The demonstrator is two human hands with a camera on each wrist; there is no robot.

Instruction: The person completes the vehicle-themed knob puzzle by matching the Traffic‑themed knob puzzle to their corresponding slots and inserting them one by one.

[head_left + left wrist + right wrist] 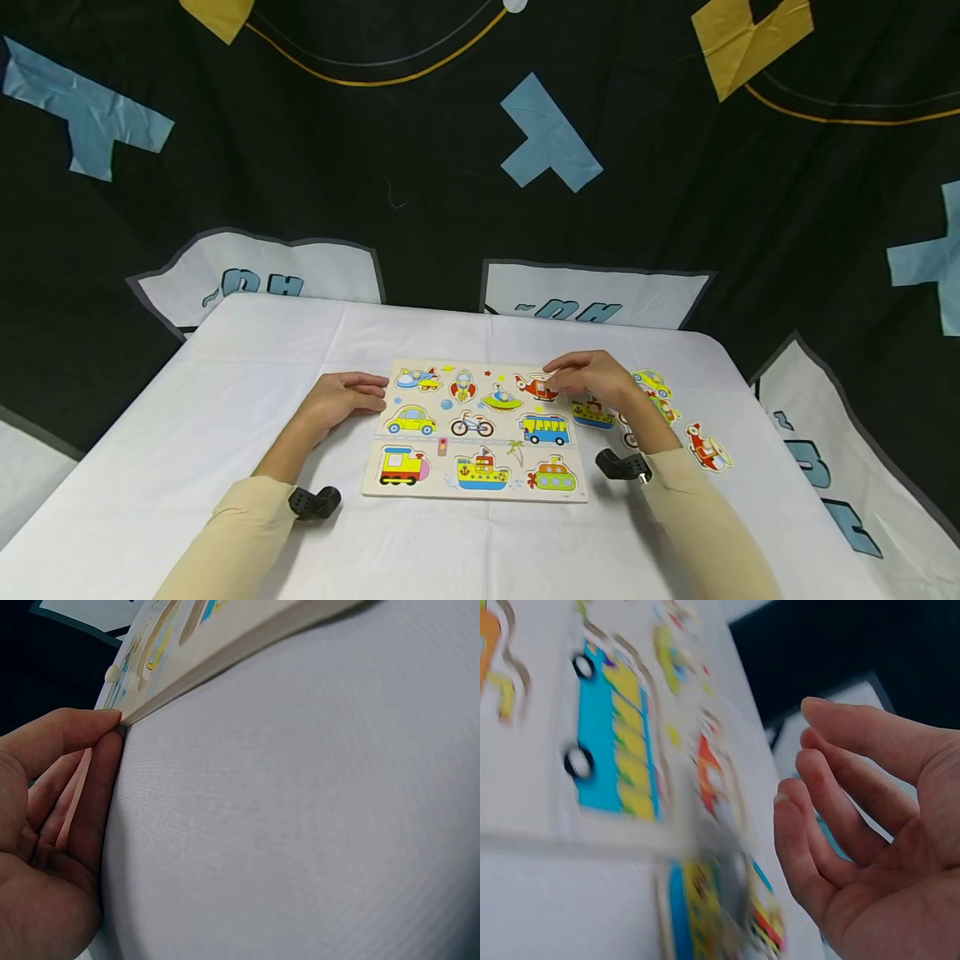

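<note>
I see the relaxed left hand (337, 403) touching the vehicle puzzle board (440, 473); the right hand (592, 379), released, hovers near its helicopter (534, 388).

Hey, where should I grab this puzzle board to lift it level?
Probably by its two side edges, one hand coming in from each side. The puzzle board lies flat, so its thin edges seem the steadiest hold. The left hand touches the left edge; on the right, favor the near corner, since a loose boat piece lies beside the farther part.
</note>
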